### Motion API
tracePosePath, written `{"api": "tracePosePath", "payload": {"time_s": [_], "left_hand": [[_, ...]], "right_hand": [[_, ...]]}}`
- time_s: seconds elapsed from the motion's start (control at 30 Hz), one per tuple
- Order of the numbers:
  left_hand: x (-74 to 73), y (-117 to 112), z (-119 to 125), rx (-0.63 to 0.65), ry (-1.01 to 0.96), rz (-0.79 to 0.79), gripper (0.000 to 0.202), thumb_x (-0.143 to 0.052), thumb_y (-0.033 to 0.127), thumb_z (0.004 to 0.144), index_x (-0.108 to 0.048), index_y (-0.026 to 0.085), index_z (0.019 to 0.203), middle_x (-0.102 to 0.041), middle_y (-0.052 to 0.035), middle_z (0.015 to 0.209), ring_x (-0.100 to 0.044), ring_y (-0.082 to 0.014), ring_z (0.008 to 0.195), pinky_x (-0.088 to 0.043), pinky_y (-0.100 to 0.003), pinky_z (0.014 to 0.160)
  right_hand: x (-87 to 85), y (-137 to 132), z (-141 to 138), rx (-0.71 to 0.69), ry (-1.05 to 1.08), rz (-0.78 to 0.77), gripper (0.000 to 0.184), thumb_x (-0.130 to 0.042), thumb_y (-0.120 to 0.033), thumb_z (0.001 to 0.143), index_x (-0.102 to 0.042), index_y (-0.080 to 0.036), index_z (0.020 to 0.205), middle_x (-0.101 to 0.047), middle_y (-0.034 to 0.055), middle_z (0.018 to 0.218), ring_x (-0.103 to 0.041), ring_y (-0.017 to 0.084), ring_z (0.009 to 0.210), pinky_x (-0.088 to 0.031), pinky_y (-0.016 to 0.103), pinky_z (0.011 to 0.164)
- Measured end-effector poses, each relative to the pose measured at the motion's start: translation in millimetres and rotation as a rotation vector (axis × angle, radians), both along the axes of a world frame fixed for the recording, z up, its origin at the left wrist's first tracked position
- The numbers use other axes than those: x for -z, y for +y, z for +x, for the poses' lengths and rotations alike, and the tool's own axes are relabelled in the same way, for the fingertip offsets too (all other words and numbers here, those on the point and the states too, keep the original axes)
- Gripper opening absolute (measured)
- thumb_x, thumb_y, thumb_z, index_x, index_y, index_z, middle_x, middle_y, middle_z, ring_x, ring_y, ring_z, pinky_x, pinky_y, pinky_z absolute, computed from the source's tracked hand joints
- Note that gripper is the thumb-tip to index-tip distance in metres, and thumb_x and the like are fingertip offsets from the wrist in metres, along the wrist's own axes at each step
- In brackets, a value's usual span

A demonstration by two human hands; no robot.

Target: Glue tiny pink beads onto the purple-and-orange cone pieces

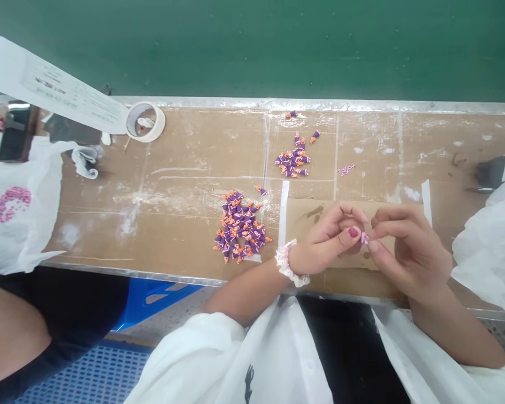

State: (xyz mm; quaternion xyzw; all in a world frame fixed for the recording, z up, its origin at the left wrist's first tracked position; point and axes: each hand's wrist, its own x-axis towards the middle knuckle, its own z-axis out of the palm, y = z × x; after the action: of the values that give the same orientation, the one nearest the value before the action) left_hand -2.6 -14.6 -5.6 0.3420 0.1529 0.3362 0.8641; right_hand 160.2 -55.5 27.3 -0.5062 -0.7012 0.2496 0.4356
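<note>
My left hand, with a pink scrunchie on its wrist and a red-painted thumbnail, meets my right hand above a brown cardboard pad. Between their fingertips they pinch a tiny pink piece, whose shape is too small to make out. Left of the hands lies a heap of small purple-and-orange cone-shaped pieces. A smaller heap of the same pieces sits farther up the bench, and a few loose pink bits lie above the pad.
The scuffed brown workbench has a metal edge and a green wall behind it. A masking tape roll, a printed paper sheet and white plastic bags lie at left. A seated person's leg shows lower left.
</note>
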Motion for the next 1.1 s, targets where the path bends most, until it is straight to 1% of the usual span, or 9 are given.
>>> {"api": "tracePosePath", "payload": {"time_s": [0.07,0.17,0.27,0.33,0.47,0.6,0.73,0.87,1.1], "left_hand": [[0.4,8,-2,-0.095,0.117,0.021,0.030,-0.063,0.045,0.088,-0.048,0.023,0.101,-0.050,0.0054,0.072,-0.038,-0.0037,0.051,-0.033,-0.018,0.048],[5.1,28,-8,-0.368,0.367,0.016,0.029,-0.064,0.044,0.088,-0.048,0.024,0.101,-0.052,0.0059,0.071,-0.041,-0.0044,0.051,-0.030,-0.016,0.044],[14.4,52,-16,-0.618,0.504,0.002,0.025,-0.064,0.037,0.088,-0.048,0.025,0.104,-0.053,0.0069,0.068,-0.046,-0.0052,0.052,-0.034,-0.016,0.045],[20.0,66,-21,-0.692,0.535,0.004,0.033,-0.065,0.031,0.087,-0.046,0.027,0.114,-0.061,0.0049,0.075,-0.052,-0.0063,0.057,-0.039,-0.018,0.049],[21.6,80,-28,-0.665,0.627,0.045,0.051,-0.063,0.021,0.085,-0.039,0.026,0.129,-0.067,0.0003,0.083,-0.057,-0.0087,0.062,-0.040,-0.020,0.050],[12.3,72,-31,-0.615,0.686,0.136,0.030,-0.062,0.022,0.084,-0.052,0.022,0.112,-0.064,0.0002,0.078,-0.054,-0.0082,0.060,-0.042,-0.021,0.053],[2.5,57,-30,-0.539,0.680,0.210,0.020,-0.063,0.027,0.083,-0.057,0.022,0.101,-0.063,-0.0003,0.078,-0.056,-0.0099,0.065,-0.047,-0.024,0.061],[-1.5,50,-29,-0.475,0.680,0.232,0.017,-0.063,0.028,0.084,-0.058,0.021,0.099,-0.063,-0.0003,0.080,-0.057,-0.0101,0.068,-0.047,-0.024,0.064],[-3.1,49,-33,-0.498,0.729,0.278,0.013,-0.060,0.028,0.087,-0.060,0.019,0.097,-0.065,-0.0029,0.094,-0.059,-0.0097,0.074,-0.045,-0.022,0.064]], "right_hand": [[3.7,4,5,0.087,0.002,-0.003,0.016,-0.065,-0.014,0.082,-0.060,-0.026,0.091,-0.058,0.0037,0.091,-0.060,0.020,0.082,-0.051,0.038,0.072],[17.5,16,14,0.246,-0.090,-0.037,0.009,-0.061,-0.018,0.085,-0.059,-0.026,0.089,-0.059,0.0030,0.086,-0.060,0.020,0.081,-0.051,0.039,0.075],[36.0,32,23,0.263,-0.296,-0.152,0.010,-0.059,-0.020,0.085,-0.060,-0.025,0.094,-0.060,0.0027,0.085,-0.058,0.018,0.071,-0.051,0.037,0.069],[46.0,41,27,0.237,-0.384,-0.222,0.020,-0.058,-0.021,0.085,-0.061,-0.023,0.104,-0.062,0.0046,0.091,-0.057,0.017,0.067,-0.051,0.037,0.067],[54.5,52,27,0.180,-0.513,-0.269,0.042,-0.054,-0.029,0.090,-0.054,-0.023,0.132,-0.060,0.0096,0.109,-0.060,0.020,0.076,-0.052,0.039,0.072],[54.0,56,20,0.156,-0.678,-0.244,0.054,-0.050,-0.044,0.095,-0.044,-0.027,0.146,-0.056,0.0139,0.119,-0.061,0.027,0.090,-0.052,0.041,0.071],[53.2,57,12,0.144,-0.824,-0.197,0.055,-0.045,-0.050,0.096,-0.045,-0.028,0.146,-0.055,0.0147,0.114,-0.060,0.026,0.086,-0.049,0.036,0.062],[52.6,57,10,0.158,-0.834,-0.162,0.049,-0.045,-0.050,0.097,-0.054,-0.029,0.140,-0.056,0.0136,0.113,-0.059,0.024,0.083,-0.048,0.034,0.061],[50.3,55,11,0.153,-0.811,-0.213,0.045,-0.044,-0.050,0.097,-0.063,-0.029,0.132,-0.056,0.0143,0.118,-0.061,0.025,0.087,-0.049,0.038,0.067]]}}
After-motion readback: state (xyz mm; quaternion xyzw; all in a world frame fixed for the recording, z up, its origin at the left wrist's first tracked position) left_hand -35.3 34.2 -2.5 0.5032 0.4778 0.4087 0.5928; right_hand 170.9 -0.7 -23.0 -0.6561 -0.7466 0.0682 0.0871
